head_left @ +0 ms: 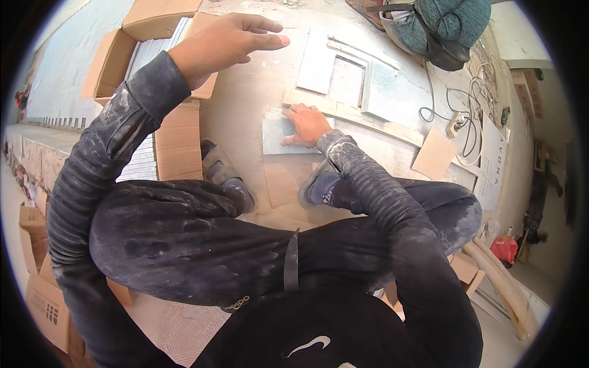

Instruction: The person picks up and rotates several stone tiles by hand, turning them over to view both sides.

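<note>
My left hand is raised at the upper left, over the edge of an open cardboard box. Its fingers stretch to the right, with nothing seen in them. My right hand lies on a square grey tile on the floor between my feet, with thumb and fingers apart. Part of the tile is hidden under that hand. Just beyond it runs a pale wooden strip. Farther off lie a bluish-grey tile and a pale tile. Stacked tile edges show inside the box.
A dark teal bag stands at the far right. Loose black cables and a socket block lie below it. A brown board piece lies nearby. More cardboard boxes sit at the lower left. Dusty floor surrounds my feet.
</note>
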A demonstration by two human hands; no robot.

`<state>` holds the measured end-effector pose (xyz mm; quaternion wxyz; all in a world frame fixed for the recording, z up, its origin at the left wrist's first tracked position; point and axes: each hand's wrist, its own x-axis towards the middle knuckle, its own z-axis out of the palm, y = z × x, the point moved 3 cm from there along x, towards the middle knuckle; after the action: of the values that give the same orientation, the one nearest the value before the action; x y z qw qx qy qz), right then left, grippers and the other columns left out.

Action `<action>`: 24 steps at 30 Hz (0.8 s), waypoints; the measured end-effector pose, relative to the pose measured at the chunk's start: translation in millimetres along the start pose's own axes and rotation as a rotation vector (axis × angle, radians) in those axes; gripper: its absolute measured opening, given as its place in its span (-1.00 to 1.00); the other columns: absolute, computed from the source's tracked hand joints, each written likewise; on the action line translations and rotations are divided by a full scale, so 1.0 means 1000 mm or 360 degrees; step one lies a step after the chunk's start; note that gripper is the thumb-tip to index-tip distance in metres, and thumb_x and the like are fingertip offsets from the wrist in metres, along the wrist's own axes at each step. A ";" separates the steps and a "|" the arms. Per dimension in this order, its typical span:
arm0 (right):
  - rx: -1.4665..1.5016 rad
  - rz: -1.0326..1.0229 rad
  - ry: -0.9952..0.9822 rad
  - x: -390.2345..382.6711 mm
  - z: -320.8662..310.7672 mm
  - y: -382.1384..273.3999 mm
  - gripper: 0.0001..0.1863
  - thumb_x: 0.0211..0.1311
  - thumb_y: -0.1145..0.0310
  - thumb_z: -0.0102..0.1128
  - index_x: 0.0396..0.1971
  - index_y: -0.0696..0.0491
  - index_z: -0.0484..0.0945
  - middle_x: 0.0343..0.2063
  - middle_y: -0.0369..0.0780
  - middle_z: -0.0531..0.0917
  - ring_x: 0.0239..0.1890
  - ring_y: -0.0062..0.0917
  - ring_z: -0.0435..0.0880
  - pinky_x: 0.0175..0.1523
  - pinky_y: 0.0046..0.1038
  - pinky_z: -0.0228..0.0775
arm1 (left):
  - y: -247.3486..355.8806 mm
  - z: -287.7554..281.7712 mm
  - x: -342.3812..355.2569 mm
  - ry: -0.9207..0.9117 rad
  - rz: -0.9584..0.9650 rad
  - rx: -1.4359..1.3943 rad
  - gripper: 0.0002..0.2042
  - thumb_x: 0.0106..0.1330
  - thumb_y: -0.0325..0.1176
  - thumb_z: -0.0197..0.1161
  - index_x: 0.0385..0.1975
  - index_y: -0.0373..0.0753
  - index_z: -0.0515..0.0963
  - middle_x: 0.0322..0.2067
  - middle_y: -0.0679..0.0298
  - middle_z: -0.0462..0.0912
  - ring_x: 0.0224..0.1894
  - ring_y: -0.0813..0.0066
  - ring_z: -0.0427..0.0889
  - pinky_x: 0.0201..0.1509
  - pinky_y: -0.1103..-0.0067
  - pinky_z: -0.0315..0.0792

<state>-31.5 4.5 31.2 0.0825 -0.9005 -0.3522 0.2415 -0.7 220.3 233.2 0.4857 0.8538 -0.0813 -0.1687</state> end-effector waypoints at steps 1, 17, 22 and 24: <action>-0.0102 0.0004 -0.0015 -0.006 0.013 -0.010 -0.17 -0.10 0.05 0.45 0.19 0.05 0.31 0.08 -0.08 0.44 0.16 -0.27 0.40 0.27 -0.12 0.21 | -0.001 0.000 -0.002 0.0009 0.0005 -0.0010 -0.39 0.25 0.10 0.20 0.18 -0.19 0.42 0.17 0.02 0.43 0.25 0.15 0.37 0.27 0.32 0.30; 0.0117 0.0088 0.0110 -0.002 -0.001 -0.012 0.10 -0.32 0.12 0.56 0.27 0.17 0.14 0.08 -0.03 0.36 0.20 -0.19 0.29 0.29 -0.18 0.12 | -0.003 -0.011 -0.004 0.0049 -0.0032 -0.0103 -0.42 0.27 0.06 0.20 0.17 -0.22 0.42 0.11 0.08 0.48 0.22 0.19 0.40 0.26 0.33 0.32; 0.0362 0.0038 0.0593 0.017 -0.068 -0.030 0.09 -0.33 0.09 0.50 0.26 0.22 0.14 0.03 0.01 0.34 0.13 -0.15 0.31 0.26 -0.21 0.15 | 0.003 -0.021 -0.005 0.0117 -0.0016 -0.0147 -0.41 0.26 0.05 0.22 0.16 -0.25 0.43 0.11 0.06 0.48 0.22 0.20 0.40 0.28 0.37 0.29; 0.0383 -0.0003 0.0796 0.019 -0.102 -0.043 0.09 -0.33 0.09 0.50 0.25 0.22 0.15 0.02 0.02 0.33 0.12 -0.14 0.30 0.24 -0.21 0.15 | 0.002 -0.031 -0.005 0.0258 0.0059 -0.0086 -0.40 0.25 0.05 0.23 0.16 -0.27 0.41 0.11 0.01 0.47 0.23 0.19 0.39 0.28 0.38 0.27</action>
<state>5.8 51.1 126.6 0.2736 -0.9155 -0.2905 0.0516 5.8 245.8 251.2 0.5165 0.8497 -0.0528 -0.0922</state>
